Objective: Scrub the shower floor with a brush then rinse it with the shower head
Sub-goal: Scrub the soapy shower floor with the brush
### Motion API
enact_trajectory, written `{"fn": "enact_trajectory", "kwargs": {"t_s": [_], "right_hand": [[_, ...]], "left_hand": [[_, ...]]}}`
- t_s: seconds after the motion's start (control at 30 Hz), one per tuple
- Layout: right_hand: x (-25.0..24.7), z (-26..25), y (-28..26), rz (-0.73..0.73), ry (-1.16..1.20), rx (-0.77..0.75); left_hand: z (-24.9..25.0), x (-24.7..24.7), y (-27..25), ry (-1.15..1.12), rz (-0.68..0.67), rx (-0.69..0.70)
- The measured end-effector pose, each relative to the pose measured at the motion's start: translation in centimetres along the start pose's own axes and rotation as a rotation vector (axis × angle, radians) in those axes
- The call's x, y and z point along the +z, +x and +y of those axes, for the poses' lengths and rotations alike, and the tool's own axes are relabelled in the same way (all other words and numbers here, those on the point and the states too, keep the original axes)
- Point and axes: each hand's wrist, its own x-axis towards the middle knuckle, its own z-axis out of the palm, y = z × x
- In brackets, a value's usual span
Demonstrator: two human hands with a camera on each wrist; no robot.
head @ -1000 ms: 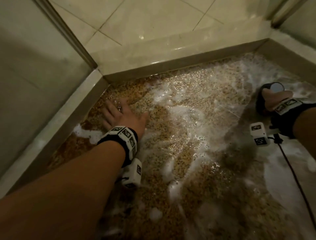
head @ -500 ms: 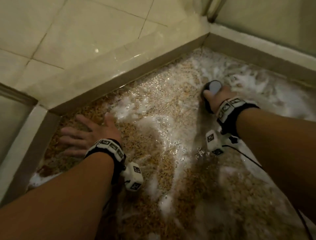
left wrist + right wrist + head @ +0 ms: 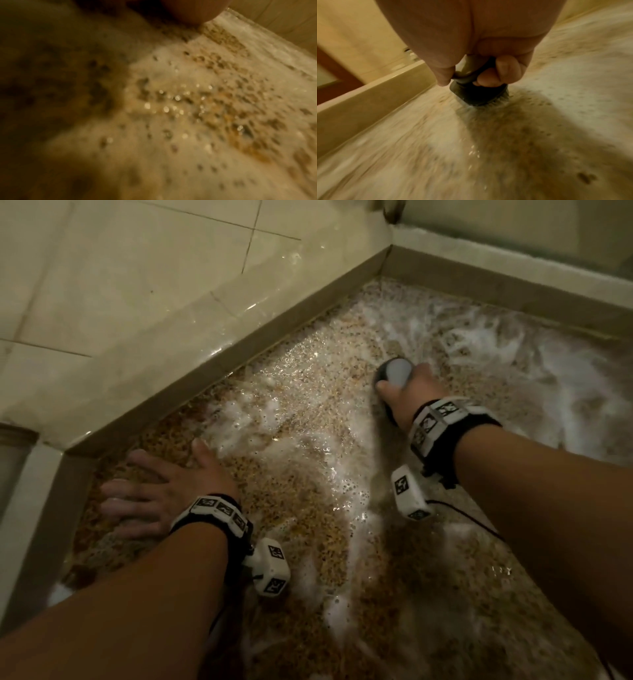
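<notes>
The speckled brown shower floor [image 3: 308, 508] is wet and streaked with white foam [image 3: 479, 344]. My right hand [image 3: 407, 395] grips a dark round scrub brush [image 3: 394, 371] with a pale top, far centre-right. In the right wrist view the fingers [image 3: 503, 70] curl round the brush [image 3: 476, 94], whose bristles press on the floor [image 3: 436, 155]. My left hand [image 3: 154, 494] lies flat, fingers spread, on the floor near the left corner. The left wrist view shows only blurred foamy floor [image 3: 188, 108]. No shower head is in view.
A low beige curb [image 3: 222, 350] borders the floor at the back, with another curb [image 3: 513, 282] on the right side and one [image 3: 37, 525] at the left. Tiled floor [image 3: 137, 268] lies beyond. A black cable [image 3: 462, 511] trails from my right wrist.
My right hand has pushed the brush leftward and toward the back curb. The view has swung right, so the left hand sits lower left; it stays flat on the floor.
</notes>
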Motion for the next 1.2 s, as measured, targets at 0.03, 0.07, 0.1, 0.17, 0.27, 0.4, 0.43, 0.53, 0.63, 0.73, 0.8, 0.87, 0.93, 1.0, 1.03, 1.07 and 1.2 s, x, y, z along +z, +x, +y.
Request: {"fn": "enact_trajectory", "kwargs": {"t_s": [0.03,0.07,0.1,0.17,0.27,0.4,0.43,0.53,0.63,0.73,0.8,0.87,0.93,1.0,1.03,1.07,1.2], "right_hand": [[0.8,-1.3,-1.0,-0.043,-0.033,-0.066],[1.7,-2.6,-2.5,-0.092,-0.057,-0.144],[3.0,-3.8,-3.6,-0.148,-0.051,-0.214],[5.4,-5.7,-6.4,-0.277,-0.068,-0.351],[7.5,-6.2,-8.4,-0.379,-0.212,-0.515],[4.2,-3.1,-4.7,-0.281,-0.148,-0.439],[2.9,-2.0,-3.3,-0.227,-0.122,-0.382],[-1.2,2.7,0.9,-0.06,-0.042,-0.222],[-5.1,9.0,4.0,0.095,0.023,0.063],[-6.8,14.0,4.6,0.159,0.163,0.403],[-6.1,14.3,4.1,0.156,0.189,0.477],[-4.5,11.6,2.5,0.165,0.171,0.377],[-2.4,8.3,0.5,0.145,0.18,0.187],[0.0,5.0,-2.0,0.04,0.153,0.071],[1.1,3.9,-2.9,-0.041,0.137,0.038],[1.9,2.9,-4.1,-0.107,0.127,0.003],[2.4,4.5,-4.7,-0.138,0.066,-0.031]], "left_hand": [[0.0,0.1,0.1,0.002,0.004,0.001],[0.0,0.1,0.2,0.003,0.005,0.0],[0.0,0.1,0.2,0.004,0.004,0.001],[-0.1,0.1,0.2,0.003,0.003,0.006],[-0.2,0.2,0.3,-0.009,0.01,0.005],[-0.2,0.1,0.3,-0.009,0.009,0.006],[-0.2,0.0,0.2,-0.009,0.008,0.007],[-0.1,-0.1,0.1,-0.015,0.01,0.009],[-0.1,-0.4,-0.1,-0.022,0.011,0.005],[-0.1,-0.6,-0.3,-0.021,0.016,0.017],[0.0,-0.7,-0.3,-0.023,0.004,0.019],[-0.1,-0.6,-0.2,-0.013,0.013,0.016],[-0.1,-0.8,-0.2,-0.02,-0.009,0.017],[-0.1,-0.7,-0.3,-0.019,0.006,0.024],[0.0,-0.4,-0.3,-0.022,0.018,0.018],[0.6,-1.0,-0.9,-0.048,0.002,-0.015],[4.0,-2.0,-4.0,-0.078,-0.194,0.13]]}}
